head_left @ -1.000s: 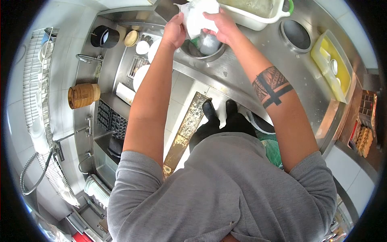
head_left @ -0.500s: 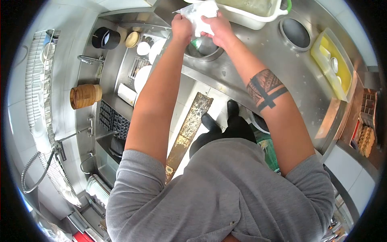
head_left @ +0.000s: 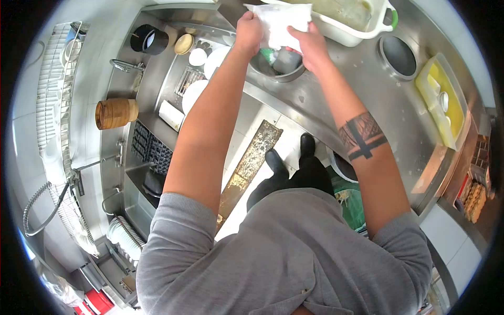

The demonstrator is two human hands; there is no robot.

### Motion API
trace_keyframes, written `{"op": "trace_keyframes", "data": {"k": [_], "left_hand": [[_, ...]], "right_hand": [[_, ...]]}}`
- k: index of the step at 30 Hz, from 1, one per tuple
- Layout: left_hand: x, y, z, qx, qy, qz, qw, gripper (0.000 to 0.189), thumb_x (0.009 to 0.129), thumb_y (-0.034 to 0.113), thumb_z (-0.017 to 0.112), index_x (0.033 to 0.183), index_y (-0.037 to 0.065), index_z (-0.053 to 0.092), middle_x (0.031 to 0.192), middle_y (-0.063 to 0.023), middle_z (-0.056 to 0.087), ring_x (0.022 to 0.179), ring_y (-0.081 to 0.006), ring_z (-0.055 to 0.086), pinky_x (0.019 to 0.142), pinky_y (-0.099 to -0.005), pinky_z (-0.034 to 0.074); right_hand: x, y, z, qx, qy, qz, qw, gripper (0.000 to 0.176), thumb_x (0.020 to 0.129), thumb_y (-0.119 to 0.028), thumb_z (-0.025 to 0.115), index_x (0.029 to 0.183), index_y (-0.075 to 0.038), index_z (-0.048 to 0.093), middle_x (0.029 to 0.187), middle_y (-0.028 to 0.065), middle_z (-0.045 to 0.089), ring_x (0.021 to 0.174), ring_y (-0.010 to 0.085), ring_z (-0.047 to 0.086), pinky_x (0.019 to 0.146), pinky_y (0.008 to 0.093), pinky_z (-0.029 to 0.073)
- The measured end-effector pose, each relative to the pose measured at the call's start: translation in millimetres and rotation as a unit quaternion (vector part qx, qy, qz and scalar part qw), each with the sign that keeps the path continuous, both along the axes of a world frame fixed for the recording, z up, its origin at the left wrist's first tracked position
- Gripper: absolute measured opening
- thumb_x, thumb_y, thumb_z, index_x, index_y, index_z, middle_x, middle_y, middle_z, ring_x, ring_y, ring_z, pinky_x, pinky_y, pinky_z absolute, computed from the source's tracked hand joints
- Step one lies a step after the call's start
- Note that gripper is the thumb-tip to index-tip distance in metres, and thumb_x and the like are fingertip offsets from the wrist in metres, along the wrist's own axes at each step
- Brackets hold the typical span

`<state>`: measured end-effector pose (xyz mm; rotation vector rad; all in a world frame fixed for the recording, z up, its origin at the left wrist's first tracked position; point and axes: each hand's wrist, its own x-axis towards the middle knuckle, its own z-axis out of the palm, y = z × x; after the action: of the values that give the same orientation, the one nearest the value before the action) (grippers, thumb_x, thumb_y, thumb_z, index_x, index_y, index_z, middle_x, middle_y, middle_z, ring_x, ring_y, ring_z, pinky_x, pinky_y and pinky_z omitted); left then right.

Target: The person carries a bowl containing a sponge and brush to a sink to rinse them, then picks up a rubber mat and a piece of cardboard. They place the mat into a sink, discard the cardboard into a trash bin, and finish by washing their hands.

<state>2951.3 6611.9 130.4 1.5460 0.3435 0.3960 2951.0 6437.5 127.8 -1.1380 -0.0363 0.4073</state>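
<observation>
Far left, wire rack (head_left: 50,79) on the tiled wall, spray hose (head_left: 39,210) hanging below it. Next over, bamboo steamer (head_left: 116,113) on the sink ledge, with a stack of white plates (head_left: 126,236) lower down. Black pot (head_left: 149,39) at the back, tan bowl (head_left: 184,43) just beside it, and white dishes (head_left: 194,94) piled in the sink area.

Person in a grey long-sleeve top, sleeves pushed up, both arms stretched out over the steel counter (head_left: 367,89). Worn plank (head_left: 249,163) on the floor by the black shoes (head_left: 307,144).

Left hand (head_left: 249,31) is closed, pinching the left edge of a white bag (head_left: 283,23). The bag is up off the counter, stretched between both hands, right above a round metal bowl (head_left: 278,65) set in the countertop. Something green and something pale show inside the bowl; can't tell what. Right hand (head_left: 310,47) is closed on the bag's right side, fingers wrapped over it, thumb underneath. Banded tattoo on that forearm.

Behind the bag, white tub (head_left: 346,21) with a greenish mass inside. Further right, round opening (head_left: 397,51) in the counter, then a yellow tray (head_left: 443,102) near the counter's end. Green bin (head_left: 352,202) under the counter, by the right elbow.
</observation>
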Motion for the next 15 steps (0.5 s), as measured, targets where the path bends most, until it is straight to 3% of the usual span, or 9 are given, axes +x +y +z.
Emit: {"op": "trace_keyframes", "data": {"k": [4, 5, 7, 8, 9, 10, 14, 15], "left_hand": [[-9, -7, 41, 0.069, 0.018, 0.018, 0.997, 0.017, 0.095, 0.006, 0.048, 0.096, -0.002, 0.063, 0.090, -0.0099, 0.067, 0.081, -0.0239, 0.062, 0.075, -0.0376, 0.050], [-12, -11, 51, 0.110, 0.019, -0.019, 0.994, 0.015, 0.096, 0.009, 0.053, 0.101, -0.002, 0.062, 0.094, -0.0107, 0.068, 0.087, -0.0244, 0.064, 0.079, -0.0372, 0.051], [-22, -22, 71, 0.149, 0.018, -0.056, 0.987, 0.017, 0.098, 0.013, 0.058, 0.106, -0.003, 0.062, 0.097, -0.0115, 0.068, 0.094, -0.0250, 0.065, 0.084, -0.0369, 0.051], [-27, -30, 82, 0.261, -0.039, -0.046, 0.963, 0.019, 0.098, 0.015, 0.057, 0.097, -0.003, 0.062, 0.089, -0.0165, 0.067, 0.089, -0.0321, 0.065, 0.081, -0.0395, 0.050], [-33, -34, 94, 0.368, -0.094, -0.035, 0.924, 0.025, 0.098, 0.017, 0.055, 0.089, -0.004, 0.063, 0.082, -0.0216, 0.066, 0.084, -0.0391, 0.066, 0.077, -0.0421, 0.049], [-38, -33, 105, 0.405, -0.102, -0.050, 0.907, 0.018, 0.096, 0.016, 0.057, 0.093, -0.002, 0.061, 0.090, -0.0296, 0.061, 0.092, -0.0475, 0.060, 0.077, -0.0466, 0.048], [-91, -23, 155, 0.469, -0.142, -0.058, 0.870, 0.015, 0.096, 0.013, 0.055, 0.093, 0.000, 0.060, 0.092, -0.0304, 0.060, 0.093, -0.0487, 0.059, 0.075, -0.0490, 0.048], [-107, -13, 160, 0.494, -0.144, -0.049, 0.856, 0.023, 0.096, 0.021, 0.059, 0.093, -0.001, 0.061, 0.086, -0.0268, 0.062, 0.087, -0.0455, 0.061, 0.073, -0.0477, 0.048]], "right_hand": [[-11, -29, -14, -0.059, 0.020, -0.012, 0.998, 0.041, 0.089, -0.014, 0.071, 0.125, -0.003, 0.054, 0.119, 0.0113, 0.065, 0.100, 0.0211, 0.068, 0.069, 0.0356, 0.058], [-15, -32, -17, -0.060, 0.015, -0.010, 0.998, 0.041, 0.089, -0.014, 0.071, 0.125, -0.003, 0.054, 0.119, 0.0113, 0.065, 0.100, 0.0211, 0.068, 0.069, 0.0356, 0.058], [-32, -42, -21, -0.038, 0.030, -0.018, 0.999, 0.038, 0.092, -0.016, 0.071, 0.124, -0.004, 0.053, 0.116, 0.0093, 0.065, 0.101, 0.0214, 0.066, 0.081, 0.0387, 0.058], [-42, -48, -13, -0.039, 0.048, 0.011, 0.998, 0.039, 0.093, -0.015, 0.070, 0.126, -0.004, 0.053, 0.122, 0.0114, 0.062, 0.107, 0.0222, 0.063, 0.091, 0.0401, 0.055], [-50, -52, -11, -0.041, 0.043, 0.012, 0.998, 0.039, 0.093, -0.015, 0.070, 0.126, -0.004, 0.053, 0.122, 0.0114, 0.062, 0.107, 0.0222, 0.063, 0.091, 0.0401, 0.055], [-57, -56, -14, -0.029, 0.048, 0.023, 0.998, 0.042, 0.092, -0.012, 0.069, 0.129, -0.005, 0.052, 0.125, 0.0118, 0.060, 0.111, 0.0217, 0.061, 0.091, 0.0389, 0.054], [-102, -58, -8, -0.022, 0.037, 0.057, 0.997, 0.052, 0.092, -0.012, 0.069, 0.138, -0.004, 0.047, 0.136, 0.0142, 0.051, 0.120, 0.0225, 0.056, 0.094, 0.0388, 0.053], [-117, -54, -4, -0.024, 0.025, 0.060, 0.998, 0.052, 0.092, -0.012, 0.069, 0.138, -0.004, 0.047, 0.136, 0.0142, 0.051, 0.120, 0.0225, 0.056, 0.094, 0.0388, 0.053]]}}
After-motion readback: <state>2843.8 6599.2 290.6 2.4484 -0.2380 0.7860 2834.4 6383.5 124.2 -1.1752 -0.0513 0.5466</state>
